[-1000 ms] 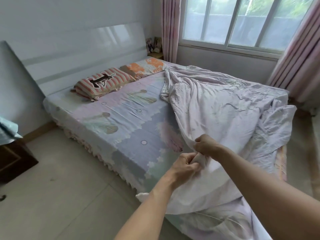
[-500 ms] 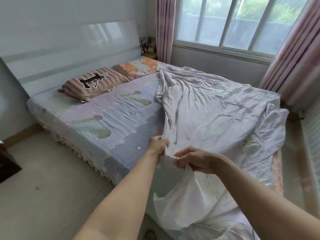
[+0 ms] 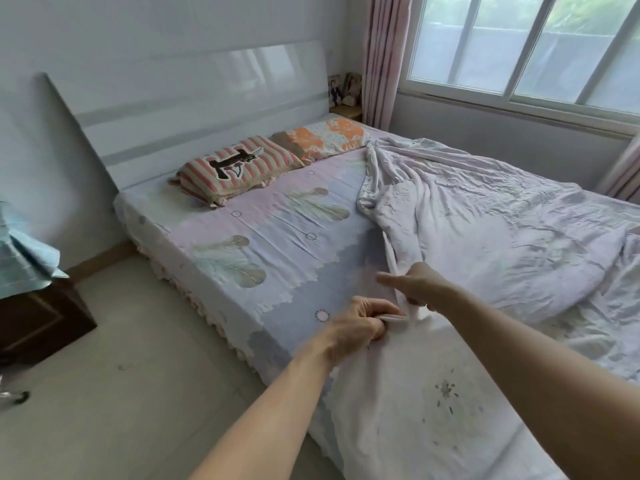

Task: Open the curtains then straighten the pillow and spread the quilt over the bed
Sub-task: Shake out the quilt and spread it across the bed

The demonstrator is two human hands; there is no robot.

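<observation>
Near the foot of the bed [image 3: 214,271] a person leans in with both arms out. The left hand [image 3: 360,323] has its fingers [image 3: 382,315] curled round the edge of the quilt [image 3: 485,237], pinching a fold of it. The right hand [image 3: 420,284] holds the same edge just beside it — thumb under, other fingers long and pointing left. I think the hands sit close together so they can find the edge and then slide apart to pull it flat.

The quilt lies bunched on the window side of the bed, so half the sheet shows bare. It needs pulling toward the near side — that job looks only begun.

Two pillows rest by the headboard [image 3: 194,109]: a striped pillow [image 3: 235,168] and an orange pillow [image 3: 322,138]. They look fairly straight. The curtains [image 3: 379,57] hang pushed to the sides, so light comes through the window [image 3: 519,46].
</observation>
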